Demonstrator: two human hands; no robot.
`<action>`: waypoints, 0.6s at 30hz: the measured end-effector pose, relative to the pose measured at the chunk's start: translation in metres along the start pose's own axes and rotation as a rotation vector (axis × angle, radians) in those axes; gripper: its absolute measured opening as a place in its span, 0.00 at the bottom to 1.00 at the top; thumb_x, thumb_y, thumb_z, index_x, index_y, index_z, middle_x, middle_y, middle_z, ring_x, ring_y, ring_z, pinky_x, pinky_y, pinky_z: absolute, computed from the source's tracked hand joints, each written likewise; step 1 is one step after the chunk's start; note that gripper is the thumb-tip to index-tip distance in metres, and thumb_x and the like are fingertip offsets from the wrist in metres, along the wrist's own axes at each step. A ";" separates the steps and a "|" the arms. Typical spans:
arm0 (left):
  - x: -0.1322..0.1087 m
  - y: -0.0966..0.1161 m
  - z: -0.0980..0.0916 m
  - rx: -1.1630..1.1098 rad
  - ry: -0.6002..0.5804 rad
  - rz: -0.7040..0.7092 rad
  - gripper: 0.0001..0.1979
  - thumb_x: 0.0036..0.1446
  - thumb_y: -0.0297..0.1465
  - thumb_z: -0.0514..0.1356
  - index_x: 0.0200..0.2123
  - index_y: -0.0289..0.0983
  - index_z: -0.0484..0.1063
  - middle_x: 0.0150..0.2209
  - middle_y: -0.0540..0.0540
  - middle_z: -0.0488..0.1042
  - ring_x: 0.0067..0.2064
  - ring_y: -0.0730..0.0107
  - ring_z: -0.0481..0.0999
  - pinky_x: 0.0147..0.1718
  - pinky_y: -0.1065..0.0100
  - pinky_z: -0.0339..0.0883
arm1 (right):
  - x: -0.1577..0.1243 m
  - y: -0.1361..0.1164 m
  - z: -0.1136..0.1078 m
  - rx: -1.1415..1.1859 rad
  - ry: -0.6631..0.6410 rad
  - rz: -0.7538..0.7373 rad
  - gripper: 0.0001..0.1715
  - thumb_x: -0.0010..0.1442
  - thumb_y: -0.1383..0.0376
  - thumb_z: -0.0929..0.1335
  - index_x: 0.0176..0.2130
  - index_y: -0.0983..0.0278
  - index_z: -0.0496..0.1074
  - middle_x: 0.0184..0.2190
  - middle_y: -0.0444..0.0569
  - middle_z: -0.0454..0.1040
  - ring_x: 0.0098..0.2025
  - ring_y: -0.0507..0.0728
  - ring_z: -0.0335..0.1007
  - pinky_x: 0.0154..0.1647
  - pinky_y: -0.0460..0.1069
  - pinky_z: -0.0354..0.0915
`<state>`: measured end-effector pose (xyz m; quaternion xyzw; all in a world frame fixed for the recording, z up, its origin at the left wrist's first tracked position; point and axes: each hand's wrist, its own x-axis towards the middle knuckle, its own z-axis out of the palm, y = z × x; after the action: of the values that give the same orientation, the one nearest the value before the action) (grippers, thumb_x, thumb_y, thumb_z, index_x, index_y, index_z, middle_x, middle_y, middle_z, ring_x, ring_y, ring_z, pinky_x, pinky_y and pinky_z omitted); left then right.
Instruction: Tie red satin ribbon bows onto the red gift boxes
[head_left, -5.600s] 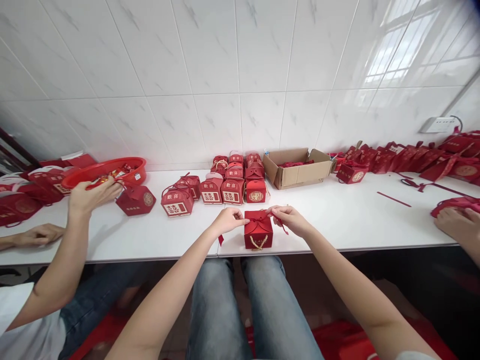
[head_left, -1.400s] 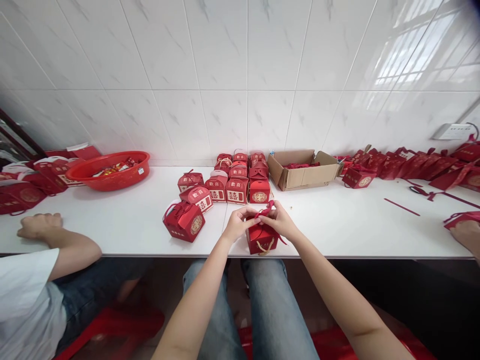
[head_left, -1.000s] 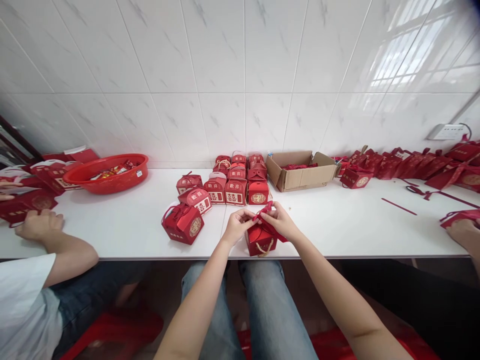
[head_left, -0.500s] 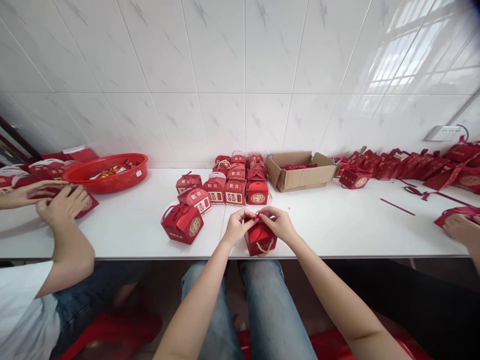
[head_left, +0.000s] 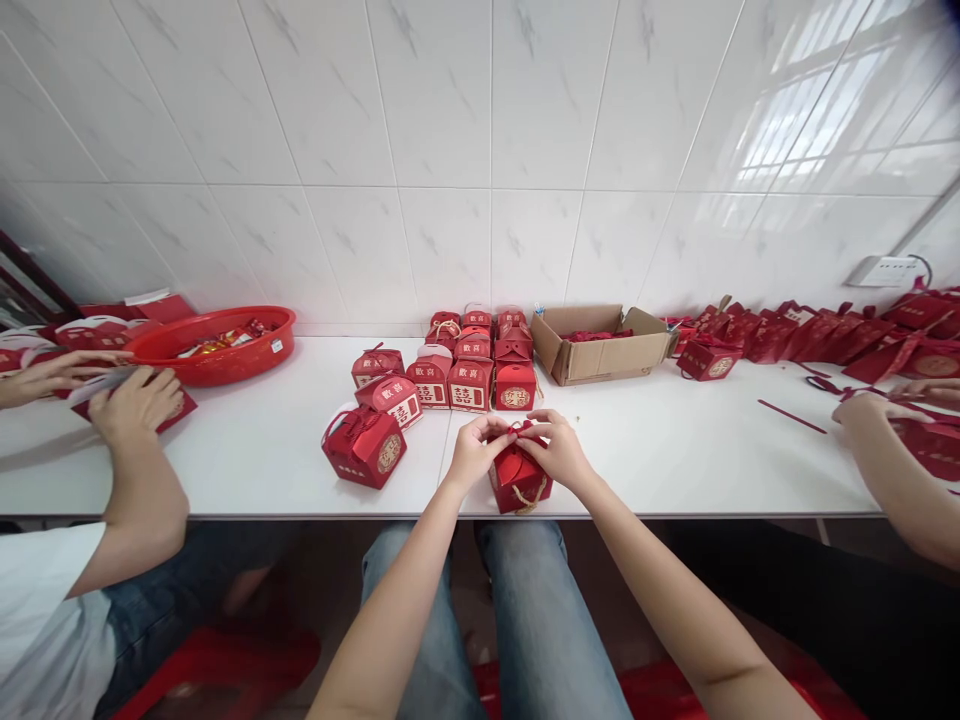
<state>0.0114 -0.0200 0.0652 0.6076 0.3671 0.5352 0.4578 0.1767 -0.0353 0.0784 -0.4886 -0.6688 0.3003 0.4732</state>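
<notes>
A small red gift box [head_left: 519, 482] with a twisted cord handle on its front stands at the table's near edge. Over its top, my left hand [head_left: 478, 448] pinches a red ribbon [head_left: 517, 432] between thumb and fingers. From the other side my right hand [head_left: 556, 447] pinches the same ribbon, thumb close to the left thumb. A small loop or knot shows between the fingertips, partly covered by them. Left of my hands sits another red gift box [head_left: 364, 447] with a ribbon on top, and behind are several more red boxes [head_left: 471, 384] in rows.
An open cardboard box [head_left: 615, 364] with red ribbons inside stands behind, to the right. A red basin [head_left: 217, 372] of wrapped sweets is at left. Co-workers' hands handle red boxes at both sides. A ribbon strip [head_left: 792, 416] lies on the white table [head_left: 660, 450].
My fingers have shifted slightly at the ribbon, the right ones lifting a little. At right, a co-worker's hand and forearm have reached further in; at left, a co-worker's box has opened at the top.
</notes>
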 end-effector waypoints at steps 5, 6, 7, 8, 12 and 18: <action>0.000 -0.005 0.000 0.010 0.027 0.025 0.13 0.45 0.36 0.67 0.31 0.36 0.71 0.29 0.47 0.76 0.33 0.68 0.76 0.37 0.66 0.70 | 0.003 0.002 -0.003 0.138 -0.142 0.152 0.09 0.47 0.58 0.73 0.26 0.62 0.79 0.53 0.56 0.68 0.54 0.65 0.65 0.58 0.61 0.56; 0.001 -0.006 0.001 0.020 0.037 0.036 0.13 0.46 0.36 0.67 0.31 0.36 0.71 0.29 0.47 0.76 0.33 0.68 0.76 0.37 0.66 0.71 | 0.004 0.002 -0.003 0.173 -0.164 0.182 0.11 0.47 0.57 0.73 0.26 0.63 0.79 0.55 0.56 0.67 0.54 0.65 0.65 0.57 0.60 0.57; 0.001 -0.008 0.003 0.034 0.050 0.048 0.12 0.47 0.36 0.66 0.32 0.36 0.71 0.29 0.47 0.76 0.33 0.68 0.77 0.37 0.66 0.71 | 0.004 0.002 -0.003 0.208 -0.178 0.208 0.14 0.47 0.55 0.73 0.26 0.63 0.79 0.56 0.56 0.66 0.55 0.65 0.65 0.57 0.59 0.57; 0.001 -0.010 0.005 0.051 0.068 0.062 0.12 0.48 0.36 0.66 0.32 0.36 0.71 0.30 0.47 0.76 0.34 0.68 0.77 0.37 0.66 0.71 | 0.004 0.002 -0.002 0.243 -0.182 0.231 0.15 0.47 0.53 0.73 0.26 0.64 0.79 0.57 0.56 0.66 0.57 0.66 0.63 0.57 0.58 0.57; -0.005 -0.011 0.011 0.170 0.206 0.133 0.08 0.53 0.34 0.61 0.35 0.36 0.70 0.36 0.44 0.75 0.40 0.66 0.76 0.40 0.64 0.70 | 0.002 0.002 0.006 0.353 -0.122 0.297 0.19 0.46 0.50 0.72 0.28 0.63 0.80 0.56 0.55 0.67 0.63 0.66 0.54 0.59 0.56 0.54; -0.017 0.001 0.012 0.393 0.199 0.228 0.03 0.51 0.30 0.63 0.31 0.38 0.74 0.34 0.45 0.76 0.41 0.63 0.75 0.45 0.60 0.68 | -0.002 -0.001 0.011 0.458 -0.062 0.322 0.16 0.46 0.53 0.72 0.28 0.62 0.79 0.52 0.55 0.71 0.66 0.64 0.46 0.62 0.55 0.49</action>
<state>0.0206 -0.0383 0.0610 0.6669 0.4363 0.5590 0.2292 0.1662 -0.0371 0.0749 -0.4594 -0.5117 0.5295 0.4967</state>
